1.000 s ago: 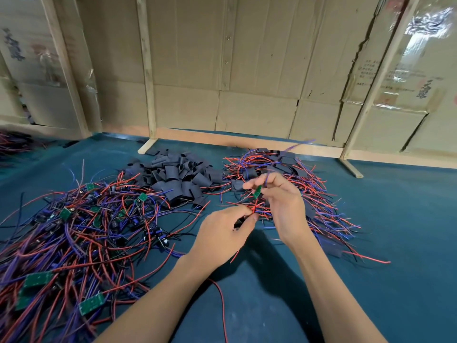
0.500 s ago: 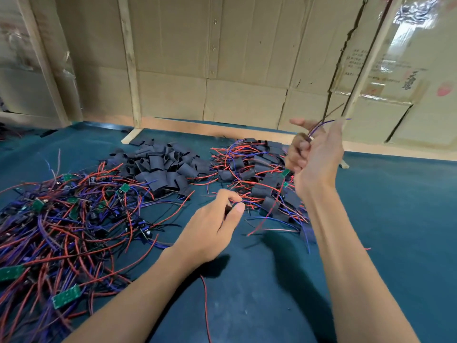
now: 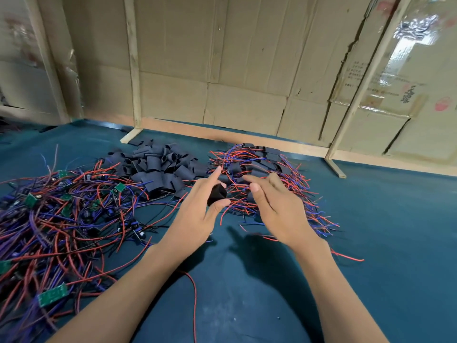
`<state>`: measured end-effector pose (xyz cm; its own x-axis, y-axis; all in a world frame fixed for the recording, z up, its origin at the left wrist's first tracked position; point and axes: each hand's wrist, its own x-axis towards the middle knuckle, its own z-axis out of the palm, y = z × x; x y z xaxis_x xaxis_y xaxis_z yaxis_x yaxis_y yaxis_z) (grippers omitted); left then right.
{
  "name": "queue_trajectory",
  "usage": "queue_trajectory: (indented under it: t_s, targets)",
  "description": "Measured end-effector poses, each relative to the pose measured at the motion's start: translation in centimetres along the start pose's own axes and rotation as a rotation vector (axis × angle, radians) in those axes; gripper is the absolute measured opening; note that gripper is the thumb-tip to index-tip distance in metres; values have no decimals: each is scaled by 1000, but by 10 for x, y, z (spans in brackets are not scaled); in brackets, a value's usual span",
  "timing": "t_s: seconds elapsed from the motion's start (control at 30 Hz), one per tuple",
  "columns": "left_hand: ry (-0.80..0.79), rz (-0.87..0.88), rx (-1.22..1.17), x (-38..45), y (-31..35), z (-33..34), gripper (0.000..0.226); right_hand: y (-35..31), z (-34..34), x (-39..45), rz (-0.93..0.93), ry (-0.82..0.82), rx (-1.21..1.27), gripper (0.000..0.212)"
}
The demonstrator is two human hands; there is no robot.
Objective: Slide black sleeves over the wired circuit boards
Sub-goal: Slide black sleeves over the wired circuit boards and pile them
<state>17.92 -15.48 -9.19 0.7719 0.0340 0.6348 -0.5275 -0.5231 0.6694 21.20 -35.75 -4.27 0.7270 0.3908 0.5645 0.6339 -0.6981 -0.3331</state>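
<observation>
The pile of unsleeved boards [image 3: 57, 231] runs off the left edge, and the right hand's fingers [image 3: 257, 180] are motion-blurred.

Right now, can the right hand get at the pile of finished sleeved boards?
Probably yes: the right hand hovers open just above the finished pile, holding nothing, with nothing between them.

A: Backdrop?
B: Flattened cardboard wall [image 3: 247, 70], creased, seams showing. Pale wooden posts [image 3: 132, 70] stand in front on flat feet.
A: Surface?
B: Dark teal felt-like worktop [image 3: 395, 219].
A: Light?
B: Glare on glossy tape [image 3: 405, 45], upper right.
</observation>
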Motion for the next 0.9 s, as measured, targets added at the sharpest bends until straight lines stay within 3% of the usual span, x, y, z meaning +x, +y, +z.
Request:
queue_trajectory:
  t_s: [0.37,0.63,0.77,0.9]
  targets:
    - [-41,52,55,1,5,-1,50,-1,11,0,-50,116,99,16]
    - [-71,69,50,0,7,-1,45,-1,14,-1,-2,186,49,29]
    - [-61,75,54,1,8,-2,44,-2,17,-1,-43,244,11,21]
    - [-51,73,45,1,10,-3,44,-2,16,1,-119,322,-87,30]
